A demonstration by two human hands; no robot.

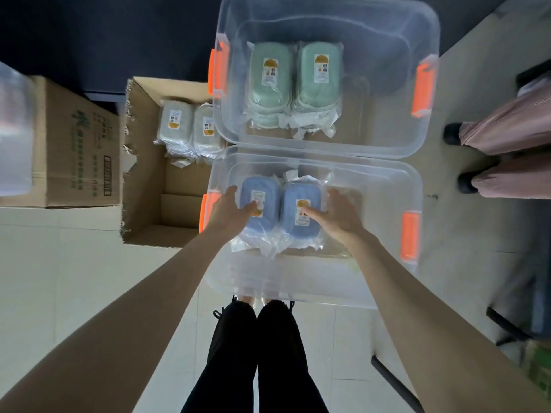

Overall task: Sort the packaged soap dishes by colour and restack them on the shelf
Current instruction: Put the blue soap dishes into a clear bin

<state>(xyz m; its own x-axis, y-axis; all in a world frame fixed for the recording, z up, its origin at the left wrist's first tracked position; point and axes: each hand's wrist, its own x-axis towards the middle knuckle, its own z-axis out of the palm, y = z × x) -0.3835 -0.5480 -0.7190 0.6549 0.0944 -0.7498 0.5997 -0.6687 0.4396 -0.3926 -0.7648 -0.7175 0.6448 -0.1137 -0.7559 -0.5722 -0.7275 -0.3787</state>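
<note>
Two stacks of blue packaged soap dishes (299,216) lie side by side in the near clear bin (372,281). My left hand (231,211) grips the left blue stack from its left side, thumb on the top pack's label. My right hand (337,214) grips the right blue stack from its right side, thumb across its label. Green packaged soap dishes (295,81) sit in two stacks in the far clear bin (387,84). Grey-white packaged dishes (190,126) are stacked in an open cardboard box (146,174) to the left.
A closed cardboard box (68,144) stands at the far left. Another person's legs in pink trousers (507,150) are at the right. My own legs (256,353) stand just before the near bin. A dark frame (512,323) lies on the floor at the lower right.
</note>
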